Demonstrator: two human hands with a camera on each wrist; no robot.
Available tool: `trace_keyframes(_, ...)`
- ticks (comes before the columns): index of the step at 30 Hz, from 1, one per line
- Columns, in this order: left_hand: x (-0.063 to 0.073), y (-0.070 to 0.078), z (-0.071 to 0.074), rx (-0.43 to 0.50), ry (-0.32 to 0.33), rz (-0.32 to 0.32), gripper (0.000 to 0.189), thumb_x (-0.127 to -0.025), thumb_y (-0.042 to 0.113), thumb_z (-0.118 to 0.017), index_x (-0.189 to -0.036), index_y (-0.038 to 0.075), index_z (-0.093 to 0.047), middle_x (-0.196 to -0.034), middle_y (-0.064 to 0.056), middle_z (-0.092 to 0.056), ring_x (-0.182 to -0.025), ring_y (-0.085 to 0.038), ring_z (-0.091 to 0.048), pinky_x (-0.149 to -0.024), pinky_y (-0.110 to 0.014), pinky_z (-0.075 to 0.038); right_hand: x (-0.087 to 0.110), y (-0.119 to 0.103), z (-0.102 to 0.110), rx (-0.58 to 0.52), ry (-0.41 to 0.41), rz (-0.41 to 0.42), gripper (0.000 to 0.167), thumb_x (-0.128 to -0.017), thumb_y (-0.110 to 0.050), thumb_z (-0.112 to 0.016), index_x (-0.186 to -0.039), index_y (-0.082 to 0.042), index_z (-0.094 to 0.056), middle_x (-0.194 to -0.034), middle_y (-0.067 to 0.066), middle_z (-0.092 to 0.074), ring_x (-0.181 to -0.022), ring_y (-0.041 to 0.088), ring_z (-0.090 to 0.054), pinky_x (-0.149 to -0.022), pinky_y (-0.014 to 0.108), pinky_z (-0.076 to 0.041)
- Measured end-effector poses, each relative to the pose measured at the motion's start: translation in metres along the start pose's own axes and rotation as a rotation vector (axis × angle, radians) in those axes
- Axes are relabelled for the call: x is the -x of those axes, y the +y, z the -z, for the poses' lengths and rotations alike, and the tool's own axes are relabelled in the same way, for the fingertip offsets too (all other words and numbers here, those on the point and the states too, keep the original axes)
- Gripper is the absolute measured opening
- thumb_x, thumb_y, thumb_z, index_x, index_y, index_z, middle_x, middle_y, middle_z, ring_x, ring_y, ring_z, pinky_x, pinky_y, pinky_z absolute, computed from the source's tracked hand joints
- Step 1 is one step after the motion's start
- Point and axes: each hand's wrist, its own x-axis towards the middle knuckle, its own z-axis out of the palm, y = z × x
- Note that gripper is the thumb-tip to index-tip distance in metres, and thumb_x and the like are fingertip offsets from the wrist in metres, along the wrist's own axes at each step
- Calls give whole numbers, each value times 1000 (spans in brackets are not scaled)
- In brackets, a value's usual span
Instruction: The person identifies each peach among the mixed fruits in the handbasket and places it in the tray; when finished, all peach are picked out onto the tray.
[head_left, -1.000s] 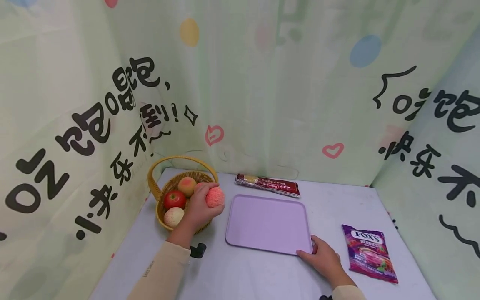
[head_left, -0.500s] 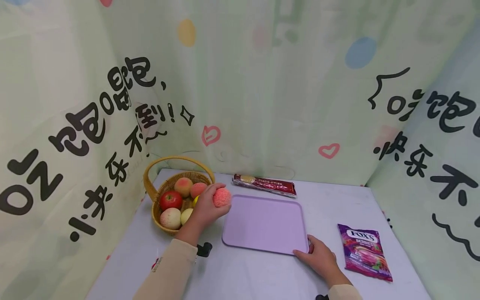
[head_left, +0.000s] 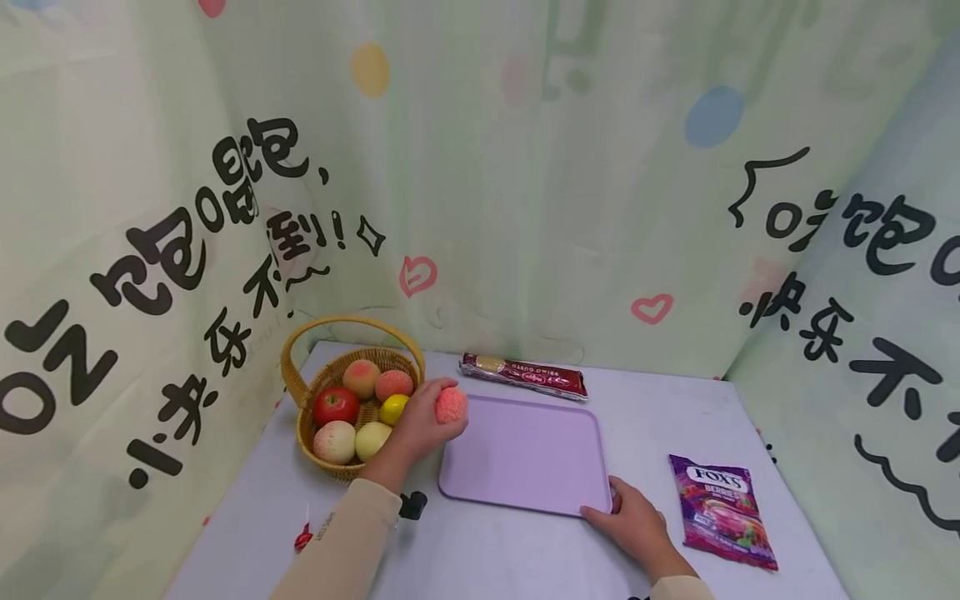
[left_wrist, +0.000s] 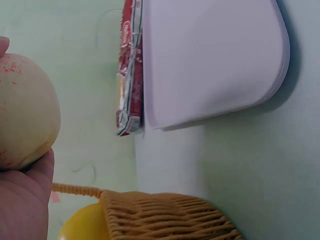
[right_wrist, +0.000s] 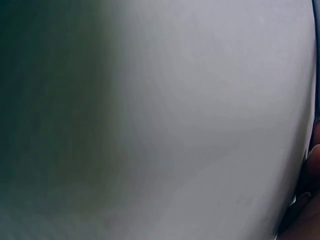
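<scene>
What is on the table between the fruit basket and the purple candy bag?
In the head view, the lilac tray lies between the wicker basket and the candy bag. The left hand holds a peach over its near-basket edge; the right hand touches its corner.

Head view: set high, facing forward and down over the whole table, with both hands at a moderate distance. Left wrist view: set very near, low above the table, rotated; it takes in the purple tray, the red packet and the basket rim, all shared with the head view. Right wrist view: pressed almost against a pale surface, blurred; shared ground cannot be told.
</scene>
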Motion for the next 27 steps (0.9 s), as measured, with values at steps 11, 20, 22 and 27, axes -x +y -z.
trace_keyframes(11, -12, -9, -14, -30, -76, 40, 65, -88, 29, -81, -145, 20, -52, -148, -6, -51, -127, -26, -55, -107, -48, -51, 3, -2, 1, 0, 8, 1, 117, -69, -76, -78, -147, 5, -48, -90, 5, -60, -85, 22, -54, -78, 44, -36)
trace_keyframes(20, -24, -15, -28, -93, -144, 49, 63, -87, 26, -81, -143, 17, -54, -147, -7, -52, -122, -25, -56, -105, -46, -52, 4, -3, 2, 1, 6, -2, 115, -70, -75, -78, -147, 5, -48, -91, 4, -62, -86, 22, -54, -79, 46, -38)
trace_keyframes(22, -27, -16, -31, -111, -161, 47, 63, -86, 25, -80, -143, 16, -54, -146, -8, -52, -121, -25, -56, -105, -45, -52, 4, -3, 2, 7, 9, -4, 114, -70, -74, -79, -147, 5, -48, -91, 4, -61, -87, 22, -54, -79, 47, -39)
trace_keyframes(27, -32, -21, -37, -158, -193, 67, 65, -87, 28, -79, -145, 16, -52, -145, -8, -52, -117, -24, -56, -104, -45, -52, 5, -4, 2, 7, 9, -7, 112, -71, -72, -79, -147, 4, -48, -90, 4, -60, -85, 21, -53, -78, 45, -38)
